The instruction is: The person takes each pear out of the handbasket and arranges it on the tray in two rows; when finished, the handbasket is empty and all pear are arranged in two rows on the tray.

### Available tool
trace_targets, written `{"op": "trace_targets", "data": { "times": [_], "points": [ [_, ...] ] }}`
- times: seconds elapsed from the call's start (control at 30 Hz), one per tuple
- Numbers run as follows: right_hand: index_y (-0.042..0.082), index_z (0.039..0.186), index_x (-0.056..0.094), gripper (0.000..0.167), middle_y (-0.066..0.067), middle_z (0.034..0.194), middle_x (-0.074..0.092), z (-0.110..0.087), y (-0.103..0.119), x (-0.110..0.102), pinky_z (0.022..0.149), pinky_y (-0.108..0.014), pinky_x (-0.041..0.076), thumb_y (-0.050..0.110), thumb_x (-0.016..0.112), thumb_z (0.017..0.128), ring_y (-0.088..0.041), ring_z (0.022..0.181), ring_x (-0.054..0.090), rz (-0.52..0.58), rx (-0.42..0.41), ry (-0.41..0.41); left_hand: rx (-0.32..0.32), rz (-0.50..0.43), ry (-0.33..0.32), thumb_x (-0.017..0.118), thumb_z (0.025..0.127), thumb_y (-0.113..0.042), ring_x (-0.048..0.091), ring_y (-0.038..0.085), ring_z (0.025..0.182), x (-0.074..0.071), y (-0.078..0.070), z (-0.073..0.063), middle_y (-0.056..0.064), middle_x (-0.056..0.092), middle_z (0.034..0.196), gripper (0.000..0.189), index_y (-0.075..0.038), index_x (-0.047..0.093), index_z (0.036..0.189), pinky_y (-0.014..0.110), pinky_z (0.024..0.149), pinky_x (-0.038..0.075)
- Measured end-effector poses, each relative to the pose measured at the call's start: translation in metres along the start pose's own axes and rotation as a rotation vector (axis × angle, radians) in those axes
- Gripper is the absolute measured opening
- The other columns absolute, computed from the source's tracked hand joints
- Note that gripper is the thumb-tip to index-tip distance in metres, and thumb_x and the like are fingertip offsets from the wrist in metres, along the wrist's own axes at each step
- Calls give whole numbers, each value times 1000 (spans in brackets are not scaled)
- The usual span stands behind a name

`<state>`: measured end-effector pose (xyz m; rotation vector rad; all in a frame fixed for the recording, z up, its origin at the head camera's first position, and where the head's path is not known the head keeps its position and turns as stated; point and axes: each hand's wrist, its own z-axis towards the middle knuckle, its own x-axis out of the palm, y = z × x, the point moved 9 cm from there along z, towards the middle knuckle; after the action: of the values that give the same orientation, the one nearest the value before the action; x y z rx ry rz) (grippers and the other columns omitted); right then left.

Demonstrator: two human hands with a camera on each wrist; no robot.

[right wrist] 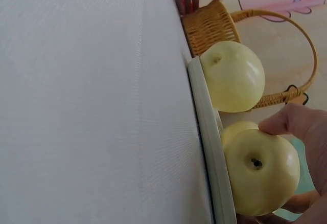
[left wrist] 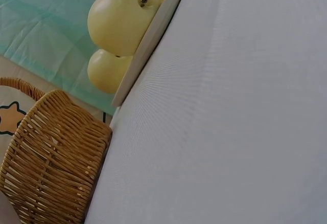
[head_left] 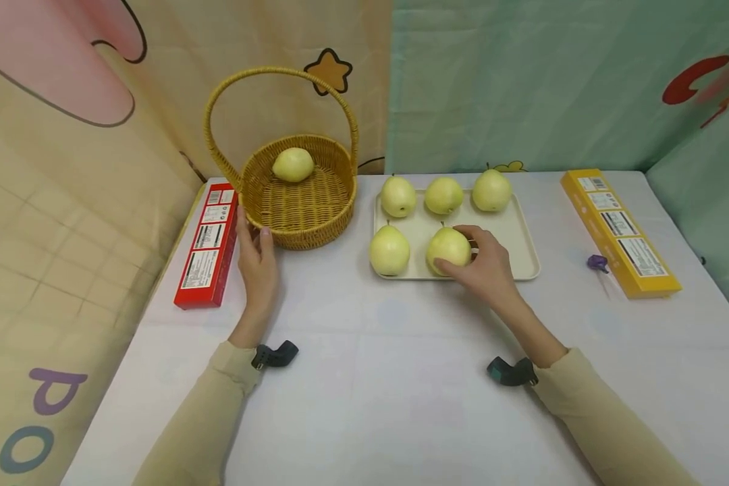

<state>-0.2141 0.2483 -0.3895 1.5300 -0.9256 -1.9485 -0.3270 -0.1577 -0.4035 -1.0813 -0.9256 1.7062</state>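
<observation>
My right hand [head_left: 491,268] grips a pale yellow-green pear [head_left: 445,247] at the front of a cream tray [head_left: 516,236], with the thumb on its near side. In the right wrist view that pear [right wrist: 263,180] sits right at the tray's rim, fingers curled round its far side. Several other pears share the tray, one of them a pear [head_left: 389,250] just to the left. At the left, my left hand [head_left: 258,273] rests its extended fingers against the side of a round wicker basket [head_left: 306,236] with a tall handle. One pear [head_left: 293,165] lies inside the basket.
A red box [head_left: 205,250] lies left of the basket, close to my left hand. On the right are a yellow box [head_left: 621,233] and a small purple-wrapped lollipop [head_left: 597,263]. Printed curtains [head_left: 510,81] hang behind the white-covered table [head_left: 364,378].
</observation>
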Motion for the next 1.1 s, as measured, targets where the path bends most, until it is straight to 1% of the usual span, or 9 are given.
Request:
{"op": "trace_targets", "data": {
  "times": [0.1,0.2,0.37,0.5,0.6,0.7,0.87,1.0,1.1],
  "points": [
    [5,143,58,69,-20,126,59,-1,-1,-2,96,-48,47,34,83,86,-35,114,57,-48,10,2,2,-2,2,42,114,-33,41,18,149,2,-2,2,1,32,171,64,-29,13,171,34,125,34],
    [5,143,57,68,-20,126,58,1,-1,0,93,-46,44,37,80,88,-34,111,56,-69,11,10,9,-9,-4,42,114,-32,40,17,149,0,-3,2,3,33,170,64,-27,14,171,33,125,33],
    [5,144,56,67,-19,128,58,0,-2,0,97,-48,49,42,77,93,-36,117,59,-41,27,15,11,-17,9,43,114,-34,43,22,147,2,-2,3,8,36,168,65,-27,14,171,36,123,36],
    [6,146,54,68,-18,135,60,-1,-3,2,100,-50,51,45,76,94,-36,122,60,-9,41,39,3,-12,10,43,113,-35,45,24,146,2,-1,2,7,34,170,65,-28,14,171,39,122,37],
    [7,148,53,70,-17,140,60,-2,-2,3,102,-52,50,47,75,94,-35,124,59,4,44,56,3,-11,7,43,114,-34,44,23,147,0,0,1,6,33,171,65,-27,13,171,38,123,36],
    [7,149,52,71,-17,144,59,-1,0,3,105,-54,50,47,75,95,-35,127,58,21,42,55,5,-10,7,42,114,-34,42,21,148,-1,-1,1,5,32,171,64,-27,13,171,36,124,35],
    [4,150,50,72,-18,150,56,-1,3,0,110,-55,49,42,76,95,-36,136,55,52,16,11,15,-13,6,42,114,-33,40,22,150,-1,-1,1,6,32,170,64,-25,13,171,34,125,34],
    [1,150,50,72,-18,152,55,0,13,-7,111,-56,48,38,78,94,-36,139,53,76,-51,-58,29,-17,2,43,114,-31,40,21,151,0,-2,1,8,35,169,64,-23,14,171,36,124,36],
    [1,150,51,73,-18,152,55,2,25,-10,112,-56,47,38,79,93,-36,140,52,75,-99,-96,31,-23,-2,43,114,-29,41,21,150,0,-2,1,9,37,168,64,-22,15,171,38,124,36]
  ]
}}
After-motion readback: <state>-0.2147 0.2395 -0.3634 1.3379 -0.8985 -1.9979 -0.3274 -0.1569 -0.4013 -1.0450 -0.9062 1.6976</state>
